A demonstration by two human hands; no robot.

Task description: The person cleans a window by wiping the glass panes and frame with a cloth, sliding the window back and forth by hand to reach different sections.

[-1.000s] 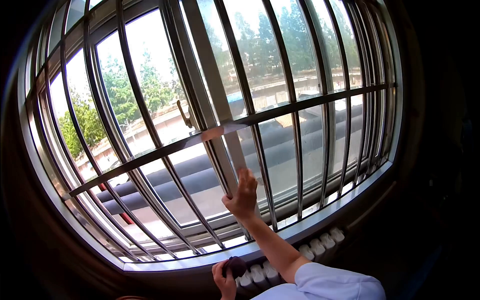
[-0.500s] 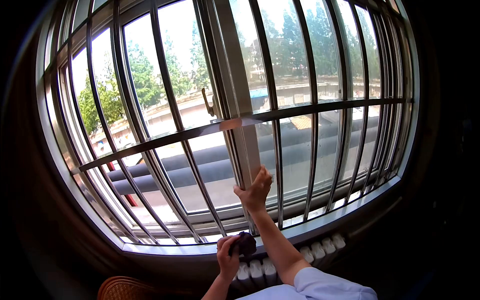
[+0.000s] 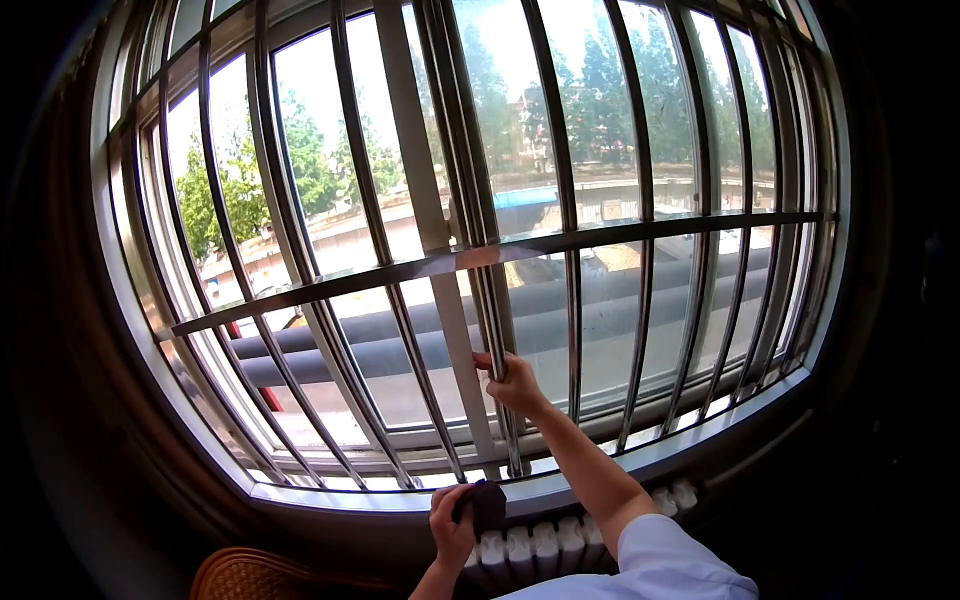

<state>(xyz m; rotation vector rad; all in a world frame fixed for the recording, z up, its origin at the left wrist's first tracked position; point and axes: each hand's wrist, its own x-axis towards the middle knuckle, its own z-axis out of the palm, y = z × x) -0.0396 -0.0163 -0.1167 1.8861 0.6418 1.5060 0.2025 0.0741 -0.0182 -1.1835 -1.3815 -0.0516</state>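
Note:
My left hand (image 3: 452, 525) is closed around a dark, bunched cloth (image 3: 484, 505) just below the window sill (image 3: 400, 499). Higher up, my right hand (image 3: 513, 386) reaches between the upright metal bars, its fingers curled at a bar (image 3: 497, 340) and touching the edge of the white sash frame (image 3: 455, 340) behind it. Whether the fingers grip the bar or only the sash edge is hard to see. A flat metal crossbar (image 3: 375, 277) runs across the bars above my right hand.
White radiator fins (image 3: 545, 545) stand below the sill. A woven chair back (image 3: 255, 577) is at the bottom left. Behind the glass are large grey pipes (image 3: 420, 350), a wall and trees. Dark areas surround the window.
The sash frame edge has shifted left relative to the bars. My right hand has gone from raised fingers to curled ones at the bar. My left hand has come up with the cloth.

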